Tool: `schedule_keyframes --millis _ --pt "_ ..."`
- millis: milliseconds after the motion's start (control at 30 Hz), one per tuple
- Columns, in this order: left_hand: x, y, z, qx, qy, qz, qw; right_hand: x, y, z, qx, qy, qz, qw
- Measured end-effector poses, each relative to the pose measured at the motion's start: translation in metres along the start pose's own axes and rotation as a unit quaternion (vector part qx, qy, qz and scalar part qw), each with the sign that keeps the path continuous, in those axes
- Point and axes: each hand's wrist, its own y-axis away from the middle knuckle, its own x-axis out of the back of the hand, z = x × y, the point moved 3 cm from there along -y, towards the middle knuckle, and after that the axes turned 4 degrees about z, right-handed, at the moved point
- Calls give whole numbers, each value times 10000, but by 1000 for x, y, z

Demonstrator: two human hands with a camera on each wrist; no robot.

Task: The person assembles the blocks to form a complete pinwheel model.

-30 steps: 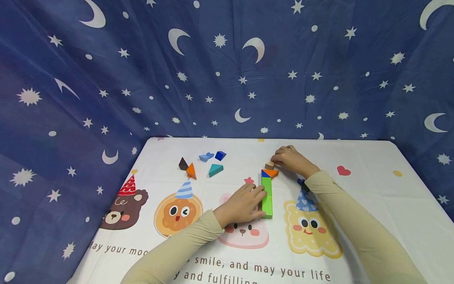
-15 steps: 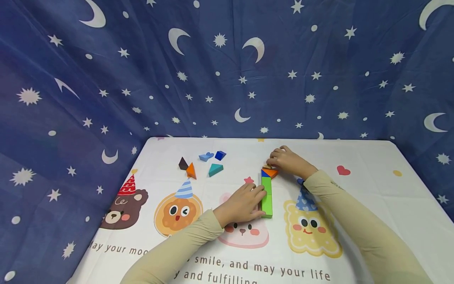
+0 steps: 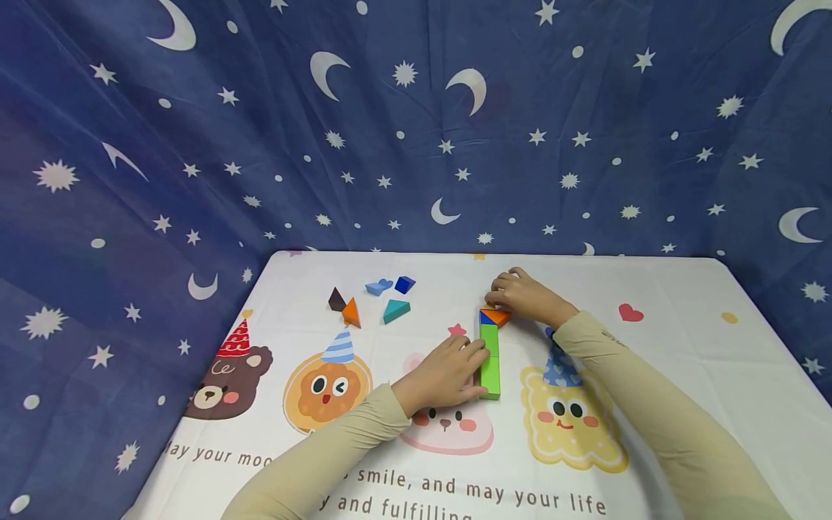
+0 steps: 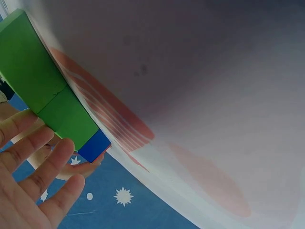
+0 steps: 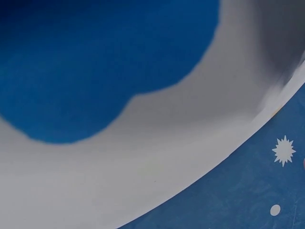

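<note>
Fingers (image 4: 58, 160) of the left hand (image 3: 442, 373) lie loose, tips at the left side of two green blocks (image 3: 492, 359) set end to end. One blue triangle (image 3: 486, 319) meets their far end, one orange triangle (image 3: 498, 317) beside it. Just beyond, the right hand (image 3: 526, 296) bends; I cannot tell its grasp. Far left lie five pieces: black wedge (image 3: 336, 300), orange wedge (image 3: 351, 313), light-blue piece (image 3: 375, 289), dark-blue block (image 3: 404, 284), teal wedge (image 3: 396, 311).

I note a blue lobed print (image 5: 114, 62), upper left, on the white table (image 5: 86, 186). Blue cloth (image 5: 228, 191) across the lower right bears a pale starburst (image 5: 284, 150) above an oval (image 5: 275, 210).
</note>
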Motion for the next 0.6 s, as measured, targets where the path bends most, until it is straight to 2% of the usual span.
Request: schedule_keyframes --millis 200,600 --pt "0 0 0 18 1 -42 10000 1 -1 -1 -6 32 -25 10000" --pt "1 0 0 6 -47 -51 10000 1 -1 -1 129 34 200 9997"
